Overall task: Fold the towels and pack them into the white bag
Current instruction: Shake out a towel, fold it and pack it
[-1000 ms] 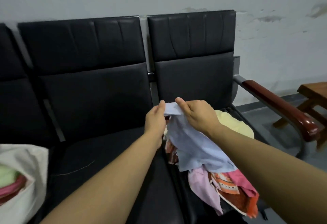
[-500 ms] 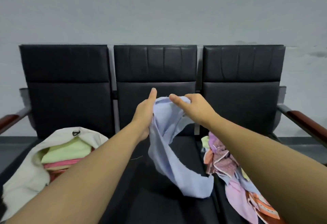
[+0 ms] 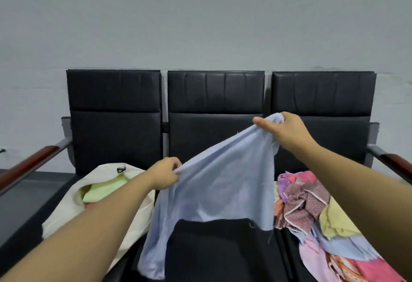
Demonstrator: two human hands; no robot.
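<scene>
Behind, black bench seats [image 3: 214, 92] against grey wall [image 3: 200, 14].

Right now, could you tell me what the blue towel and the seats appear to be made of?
Blue towel: soft, matte woven cloth, probably cotton; it drapes limply and its hem frays. Seats: black leather or leatherette, likely padded; faint sheen and stitched panels.

Both bare forearms are extended forward. The left hand [image 3: 166, 175] is held lower and nearer, fingers curled and pinched together. The right hand [image 3: 284, 131] is raised higher and farther, thumb out, fingers curled closed.
</scene>
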